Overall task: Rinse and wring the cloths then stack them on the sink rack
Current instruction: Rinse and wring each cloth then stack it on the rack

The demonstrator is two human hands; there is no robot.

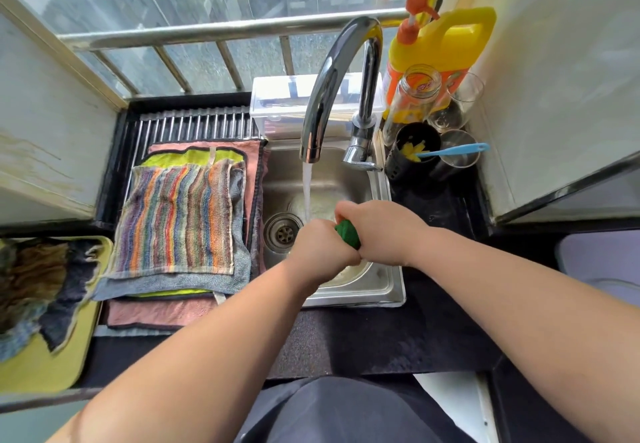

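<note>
**Green cloth** (348,234): rolled into a tight wad and held over the sink (388,291), just right of the running water (306,186) from the tap (332,86). Only a short green stretch shows between the two fists.

**Left hand** (320,245): fingers curled hard round the near-left end of the wad.

**Right hand** (377,231): wrapped round the far-right end, knuckles up, touching the left hand.

**Handling, as I judge it:** soft, limp and water-heavy, so it would sag and drip if held by one corner. It is best gripped at both ends of the roll, as here, and twisted in opposite directions. Wet fabric may be slippery, so a full-fist hold suits it better than fingertips.

**Sink rack** (194,124): left of the sink, with bare bars at the far end.

**Stack** (194,281): several cloths lying flat on the rack, with a striped cloth (176,214) on top. It looks slightly uneven, so the next cloth should be spread flat.

**Yellow tray** (38,370): far left, holding a heap of crumpled cloths (34,269), presumably unwashed.
</note>
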